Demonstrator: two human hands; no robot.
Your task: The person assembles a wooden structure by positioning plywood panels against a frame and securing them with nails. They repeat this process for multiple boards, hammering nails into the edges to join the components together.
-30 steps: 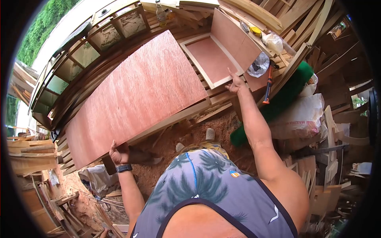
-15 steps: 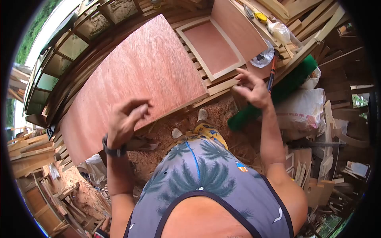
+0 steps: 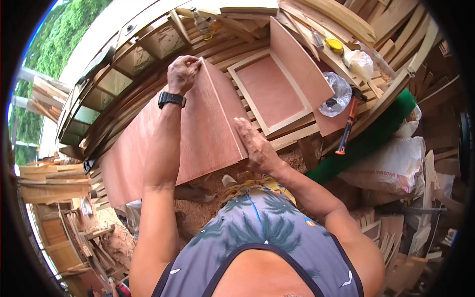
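A large reddish plywood piece [image 3: 198, 133] lies across the slatted bench, its right side face now showing along with the top. At its far corner, my left hand [image 3: 183, 74] is closed with the fingers curled on the edge; a dark watch is on that wrist. My right hand [image 3: 257, 151] rests against the right side face near the close corner, fingers stretched out and not wrapped round it. Just right of the plywood is a light wood frame [image 3: 292, 121] with a reddish panel inside. A thin plywood sheet [image 3: 302, 62] leans upright behind the frame.
A hammer [image 3: 348, 123] with an orange and black handle lies at the bench's right, near a clear plastic bag [image 3: 339, 91]. A yellow tape measure [image 3: 334, 45] and a glass bottle [image 3: 203, 24] sit farther back. Below right are a green roll [image 3: 366, 138] and a white sack [image 3: 386, 166].
My left hand has moved forward from above the plywood to its far corner. My right hand has come left and down onto the plywood's side. The plywood is now turned, exposing its side face.
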